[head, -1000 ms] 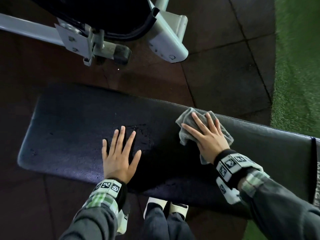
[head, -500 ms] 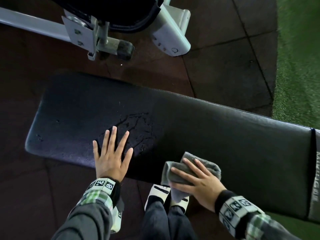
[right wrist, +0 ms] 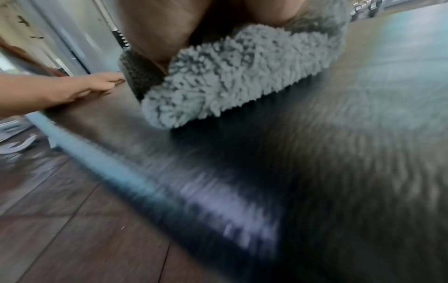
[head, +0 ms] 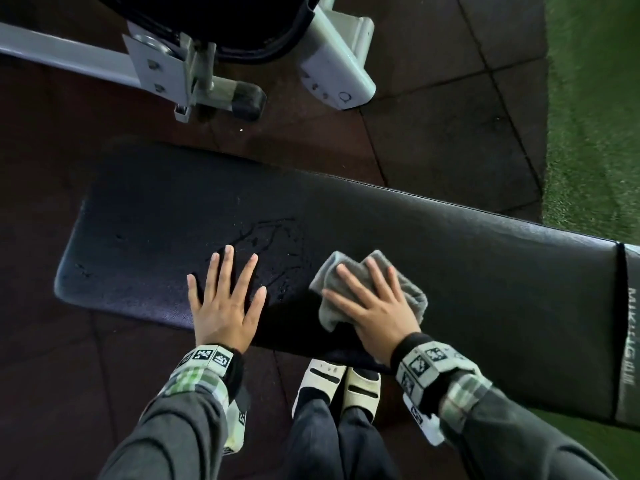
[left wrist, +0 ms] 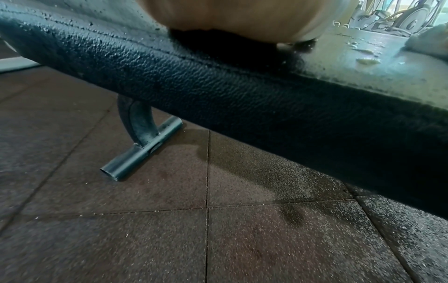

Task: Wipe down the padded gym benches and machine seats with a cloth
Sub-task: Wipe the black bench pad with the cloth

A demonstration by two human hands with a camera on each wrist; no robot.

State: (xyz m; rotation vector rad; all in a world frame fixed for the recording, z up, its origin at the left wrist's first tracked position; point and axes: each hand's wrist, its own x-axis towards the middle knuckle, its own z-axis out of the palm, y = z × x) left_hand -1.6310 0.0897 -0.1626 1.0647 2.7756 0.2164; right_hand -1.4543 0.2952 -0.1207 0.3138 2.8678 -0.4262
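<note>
A long black padded bench runs across the head view, with cracked, damp-looking upholstery near its middle. My left hand lies flat on the pad near its front edge, fingers spread and straight. To its right, my right hand presses a grey fluffy cloth onto the pad with straight fingers. The right wrist view shows the cloth bunched under my palm on the blurred bench top, with my left hand beyond. The left wrist view shows the bench's side under my palm.
A grey machine frame with a black seat stands on the rubber tile floor behind the bench. Green turf lies at the right. My feet in white slippers are under the bench's front edge. A bench foot rests on the tiles.
My right hand swept the cloth from the bench's far edge to its front edge, then back up onto the top beside my left hand. The left hand stayed flat on the pad.
</note>
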